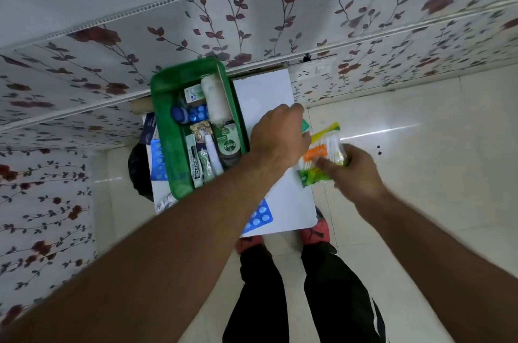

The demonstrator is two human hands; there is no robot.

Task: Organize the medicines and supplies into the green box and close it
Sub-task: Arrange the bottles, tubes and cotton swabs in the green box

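The open green box stands on a small white table. Inside lie a white bandage roll, a Dettol bottle, tubes and blue blister strips. My right hand grips a clear pack of cotton swabs just past the table's right edge. My left hand is closed over the pack's top end, where a green corner shows. One blue tablet strip lies on the table under my left forearm. Another lies left of the box.
A dark round object and a dark blue booklet sit at the table's left side. A foil strip lies near the front left corner. Floral-papered walls stand behind and to the left; tiled floor lies to the right. My legs are below the table.
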